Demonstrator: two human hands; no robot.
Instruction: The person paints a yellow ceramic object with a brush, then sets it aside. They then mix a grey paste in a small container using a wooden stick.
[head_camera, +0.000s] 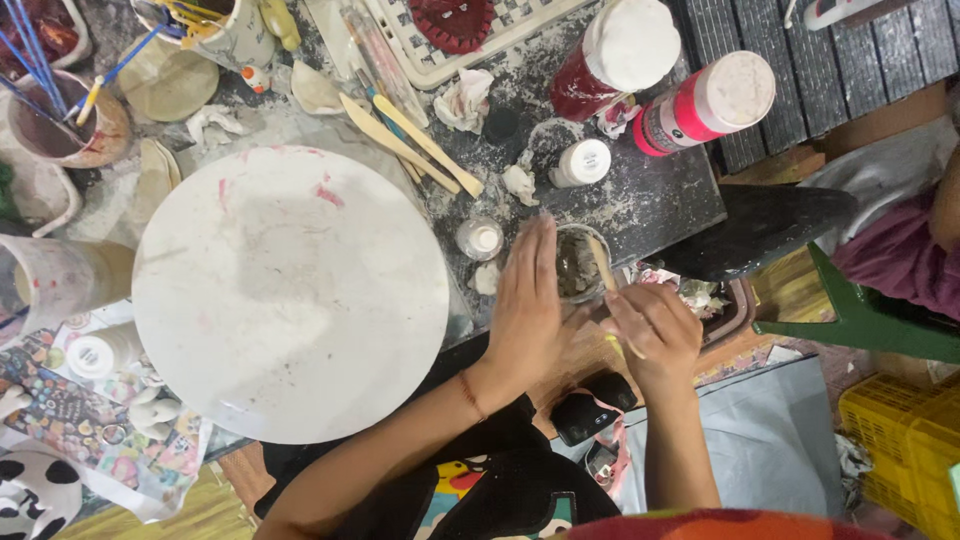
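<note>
While the left hand (528, 300) lay flat-fingered against the small jar (580, 265) at the bench (650, 195) edge, steadying it, the right hand (655, 335) gripped a wooden stick (605, 270) dipped inside.

the round board (290, 290) lies on the surface (650, 190). just right of the board sits a small cup (578, 262) with a stick (604, 268) in it. behind the cup stand three bottles (700, 105), and two wooden tools (420, 148) lie behind the board. left of the board stands a tumbler (60, 275).
</note>
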